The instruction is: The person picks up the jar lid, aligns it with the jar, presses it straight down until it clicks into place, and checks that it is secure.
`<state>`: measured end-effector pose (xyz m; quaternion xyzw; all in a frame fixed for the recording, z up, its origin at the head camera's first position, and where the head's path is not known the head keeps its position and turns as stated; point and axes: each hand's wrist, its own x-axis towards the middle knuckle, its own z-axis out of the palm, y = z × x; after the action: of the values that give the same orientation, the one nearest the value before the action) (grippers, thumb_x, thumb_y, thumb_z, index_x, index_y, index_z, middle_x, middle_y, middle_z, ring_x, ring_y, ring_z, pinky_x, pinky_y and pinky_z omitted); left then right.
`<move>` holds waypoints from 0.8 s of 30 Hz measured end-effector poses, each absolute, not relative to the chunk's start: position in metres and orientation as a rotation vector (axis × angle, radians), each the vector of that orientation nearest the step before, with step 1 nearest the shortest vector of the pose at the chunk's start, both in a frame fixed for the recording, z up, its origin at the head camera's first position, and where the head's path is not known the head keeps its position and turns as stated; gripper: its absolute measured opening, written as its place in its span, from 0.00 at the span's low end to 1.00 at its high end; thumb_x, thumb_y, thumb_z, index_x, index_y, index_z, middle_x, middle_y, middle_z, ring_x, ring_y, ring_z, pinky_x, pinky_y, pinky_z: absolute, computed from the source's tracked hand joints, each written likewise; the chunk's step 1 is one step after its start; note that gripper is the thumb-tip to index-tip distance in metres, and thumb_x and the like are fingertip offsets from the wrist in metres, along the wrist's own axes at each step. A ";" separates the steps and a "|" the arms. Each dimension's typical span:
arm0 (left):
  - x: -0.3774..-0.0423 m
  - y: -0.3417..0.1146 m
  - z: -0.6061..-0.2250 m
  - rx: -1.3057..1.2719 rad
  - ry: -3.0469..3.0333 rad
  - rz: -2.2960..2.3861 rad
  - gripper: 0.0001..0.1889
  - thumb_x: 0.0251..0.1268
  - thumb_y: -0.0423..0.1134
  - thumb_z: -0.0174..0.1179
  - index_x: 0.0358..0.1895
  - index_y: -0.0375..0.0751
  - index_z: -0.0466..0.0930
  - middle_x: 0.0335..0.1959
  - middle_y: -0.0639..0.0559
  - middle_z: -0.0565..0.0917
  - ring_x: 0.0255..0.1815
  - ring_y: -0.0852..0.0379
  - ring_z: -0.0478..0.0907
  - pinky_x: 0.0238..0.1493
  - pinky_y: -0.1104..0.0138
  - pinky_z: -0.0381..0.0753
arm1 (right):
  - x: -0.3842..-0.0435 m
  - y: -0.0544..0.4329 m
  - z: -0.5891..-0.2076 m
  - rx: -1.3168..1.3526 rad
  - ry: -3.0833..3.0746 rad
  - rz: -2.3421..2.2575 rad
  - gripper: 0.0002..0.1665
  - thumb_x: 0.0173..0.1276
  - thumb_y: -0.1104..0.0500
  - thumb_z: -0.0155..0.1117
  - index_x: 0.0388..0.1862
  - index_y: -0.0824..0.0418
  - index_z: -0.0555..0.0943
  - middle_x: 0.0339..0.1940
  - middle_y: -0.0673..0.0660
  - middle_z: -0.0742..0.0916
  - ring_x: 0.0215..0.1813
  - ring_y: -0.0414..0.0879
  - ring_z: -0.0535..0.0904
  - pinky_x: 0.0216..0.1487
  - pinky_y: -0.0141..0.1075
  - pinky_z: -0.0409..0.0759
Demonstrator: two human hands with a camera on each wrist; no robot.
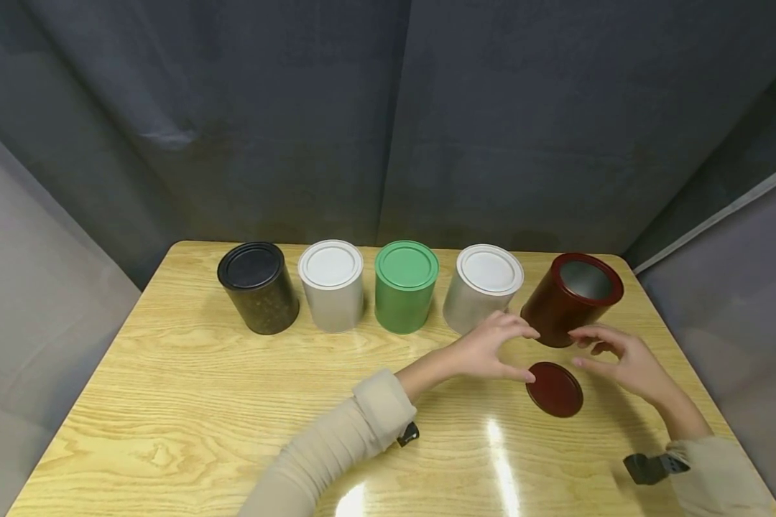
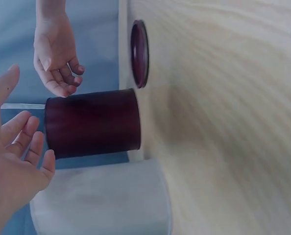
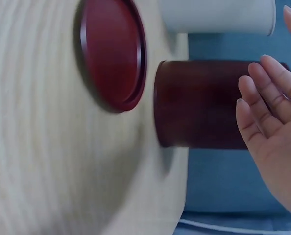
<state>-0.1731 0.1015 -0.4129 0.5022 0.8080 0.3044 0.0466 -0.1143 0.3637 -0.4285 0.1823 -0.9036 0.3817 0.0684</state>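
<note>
A dark red can (image 1: pixel 559 305) stands uncovered at the right end of a row, its grey inside showing. Its round red lid (image 1: pixel 555 390) lies flat on the table in front of it. My left hand (image 1: pixel 489 347) is on the near left side of the can, thumb and fingers spread, holding nothing. On the other side hovers my right hand (image 1: pixel 624 359), fingers loosely bent and empty. The left wrist view shows both hands around the red can (image 2: pixel 94 123). In the right wrist view the right hand's fingers overlap the can (image 3: pixel 199 104), with the lid (image 3: pixel 112 54) beside it.
Left of the red can stand several lidded cans in a row: a white one (image 1: pixel 478 291), a green one (image 1: pixel 406 287), another white one (image 1: pixel 332 287) and a black one (image 1: pixel 259 287). They line the back of the wooden table (image 1: pixel 200 416). Grey curtains (image 1: pixel 265 122) hang behind.
</note>
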 end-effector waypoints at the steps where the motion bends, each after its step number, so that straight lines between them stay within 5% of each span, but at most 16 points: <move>1: -0.172 0.103 -0.416 1.524 2.463 0.929 0.31 0.49 0.52 0.67 0.58 0.46 0.72 0.53 0.56 0.73 0.56 0.62 0.63 0.56 0.77 0.56 | -0.113 0.365 -0.430 0.545 -2.729 1.146 0.23 0.51 0.72 0.67 0.48 0.68 0.77 0.43 0.40 0.79 0.41 0.35 0.73 0.39 0.25 0.70; 8: -0.171 0.115 -0.432 1.468 2.461 0.944 0.33 0.48 0.52 0.68 0.59 0.46 0.71 0.54 0.54 0.73 0.53 0.63 0.64 0.52 0.80 0.57 | -0.107 0.376 -0.441 0.546 -2.795 1.205 0.24 0.54 0.69 0.66 0.52 0.71 0.74 0.45 0.39 0.79 0.43 0.38 0.73 0.39 0.28 0.71; 17: -0.171 0.133 -0.453 1.469 2.417 0.976 0.38 0.46 0.51 0.69 0.62 0.43 0.66 0.50 0.49 0.75 0.48 0.62 0.70 0.46 0.83 0.58 | -0.100 0.390 -0.458 0.462 -2.995 1.168 0.36 0.54 0.62 0.69 0.61 0.66 0.68 0.51 0.57 0.74 0.48 0.35 0.66 0.41 0.33 0.71; 24: -0.174 0.141 -0.466 1.392 2.406 0.903 0.45 0.44 0.54 0.69 0.67 0.43 0.59 0.51 0.50 0.73 0.47 0.63 0.69 0.40 0.81 0.59 | -0.097 0.400 -0.470 0.514 -3.042 1.224 0.41 0.52 0.63 0.69 0.65 0.64 0.63 0.56 0.56 0.67 0.53 0.32 0.62 0.44 0.28 0.68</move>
<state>-0.1736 0.1413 -0.4660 0.4733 0.8183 0.3071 0.1094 -0.0971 0.4003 -0.4698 0.1542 -0.9129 0.3674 -0.0885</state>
